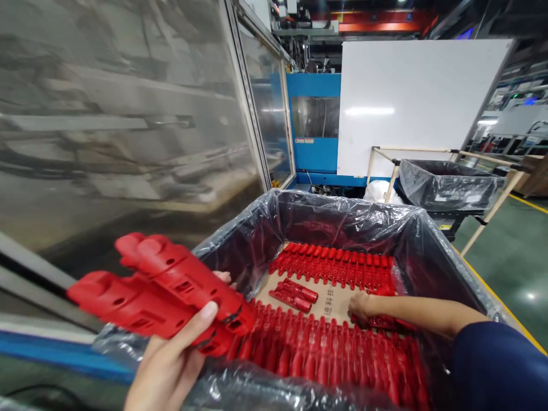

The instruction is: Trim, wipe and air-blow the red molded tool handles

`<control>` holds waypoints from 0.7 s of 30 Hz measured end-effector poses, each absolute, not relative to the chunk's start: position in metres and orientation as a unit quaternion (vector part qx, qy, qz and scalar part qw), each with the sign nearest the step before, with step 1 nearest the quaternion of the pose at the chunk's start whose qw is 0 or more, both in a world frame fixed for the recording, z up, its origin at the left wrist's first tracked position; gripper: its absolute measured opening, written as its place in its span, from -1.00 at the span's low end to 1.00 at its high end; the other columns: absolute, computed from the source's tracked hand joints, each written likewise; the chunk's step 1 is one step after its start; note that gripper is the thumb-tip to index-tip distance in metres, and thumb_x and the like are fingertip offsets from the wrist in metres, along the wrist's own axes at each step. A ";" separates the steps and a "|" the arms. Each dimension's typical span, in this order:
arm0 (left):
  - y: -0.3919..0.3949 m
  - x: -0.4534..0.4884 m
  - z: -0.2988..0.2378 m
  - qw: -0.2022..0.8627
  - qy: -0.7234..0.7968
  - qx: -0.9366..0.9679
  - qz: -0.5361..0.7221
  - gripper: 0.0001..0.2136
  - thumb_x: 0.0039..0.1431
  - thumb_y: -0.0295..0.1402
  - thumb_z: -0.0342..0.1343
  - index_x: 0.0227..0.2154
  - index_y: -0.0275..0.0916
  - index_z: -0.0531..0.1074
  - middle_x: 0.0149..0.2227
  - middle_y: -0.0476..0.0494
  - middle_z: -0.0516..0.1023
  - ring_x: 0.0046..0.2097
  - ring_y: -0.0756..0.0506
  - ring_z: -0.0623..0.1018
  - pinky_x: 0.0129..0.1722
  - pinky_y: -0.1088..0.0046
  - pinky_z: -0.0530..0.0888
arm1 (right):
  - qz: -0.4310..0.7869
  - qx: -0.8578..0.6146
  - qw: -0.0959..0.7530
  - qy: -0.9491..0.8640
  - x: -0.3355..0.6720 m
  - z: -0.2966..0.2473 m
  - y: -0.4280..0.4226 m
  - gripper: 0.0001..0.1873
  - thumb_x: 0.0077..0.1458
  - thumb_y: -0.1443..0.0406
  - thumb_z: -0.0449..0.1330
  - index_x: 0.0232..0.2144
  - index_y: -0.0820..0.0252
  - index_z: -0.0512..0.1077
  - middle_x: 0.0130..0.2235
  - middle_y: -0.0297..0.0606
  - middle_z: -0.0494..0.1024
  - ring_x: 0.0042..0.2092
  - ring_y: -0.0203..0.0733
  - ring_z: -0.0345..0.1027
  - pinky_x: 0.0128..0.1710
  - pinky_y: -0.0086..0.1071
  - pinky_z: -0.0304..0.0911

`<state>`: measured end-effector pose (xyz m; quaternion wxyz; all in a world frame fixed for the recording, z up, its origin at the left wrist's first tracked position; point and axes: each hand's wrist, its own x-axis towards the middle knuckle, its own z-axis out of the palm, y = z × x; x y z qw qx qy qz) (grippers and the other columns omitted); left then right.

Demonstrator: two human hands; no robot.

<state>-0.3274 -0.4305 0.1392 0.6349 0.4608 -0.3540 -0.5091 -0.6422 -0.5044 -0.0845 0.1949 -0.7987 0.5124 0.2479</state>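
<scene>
My left hand [173, 357] grips a bundle of red plastic housings [162, 291] above the near left corner of a plastic-lined bin [265, 217]. My right hand [362, 305] reaches down into the bin and closes on a red part [387, 322] on the cardboard sheet [338, 308]. Rows of red parts [334, 265] fill the far side, and more rows [325, 354] fill the near side. Two loose red parts [295, 294] lie on the cardboard between them.
A large machine with clear guard panels [128, 125] runs along the left. Behind the bin stand a white board [415, 103], a blue machine [314, 125] and another lined bin [449, 185] in a pipe frame. Green floor with a yellow line [514, 257] lies at right.
</scene>
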 end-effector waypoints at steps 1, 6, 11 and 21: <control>-0.431 -0.326 0.138 0.634 -0.351 0.459 -0.514 -0.49 -0.45 -0.17 0.51 -0.28 -0.11 0.61 -0.29 0.05 0.69 -0.27 -0.14 0.62 -0.40 0.54 0.65 | 0.275 -0.788 0.179 0.520 -0.640 -0.087 -0.500 -0.77 0.23 0.18 0.19 -0.18 0.23 0.46 -0.12 -0.21 0.53 -0.12 -0.14 0.45 -0.09 -0.15 0.42; -0.433 -0.321 0.134 0.640 -0.340 0.422 -0.545 -0.50 -0.47 -0.29 0.52 -0.29 -0.10 0.62 -0.26 0.00 0.69 -0.08 -0.26 0.60 -0.23 0.48 0.63 | 0.338 -0.753 0.137 0.548 -0.626 -0.086 -0.483 -0.82 0.20 0.22 0.24 -0.18 0.18 0.47 -0.06 -0.20 0.52 -0.01 -0.07 0.41 0.00 -0.08 0.37; -0.430 -0.322 0.134 0.644 -0.328 0.416 -0.552 -0.45 -0.42 -0.41 0.47 -0.18 -0.14 0.60 -0.15 -0.08 0.68 0.08 -0.33 0.51 -0.10 0.44 0.59 | 0.281 -0.756 0.159 0.570 -0.637 -0.065 -0.481 -0.82 0.19 0.24 0.25 -0.18 0.21 0.46 -0.10 -0.22 0.52 -0.07 -0.11 0.43 -0.08 -0.15 0.41; -0.428 -0.324 0.137 0.624 -0.353 0.415 -0.560 -0.51 -0.37 -0.24 0.49 -0.24 -0.19 0.62 -0.19 -0.16 0.68 -0.06 -0.33 0.60 -0.20 0.40 0.62 | -0.126 -0.814 0.306 0.477 -0.708 0.109 -0.519 -0.77 0.17 0.22 0.23 -0.21 0.30 0.47 -0.26 -0.26 0.54 -0.29 -0.26 0.41 -0.30 -0.36 0.36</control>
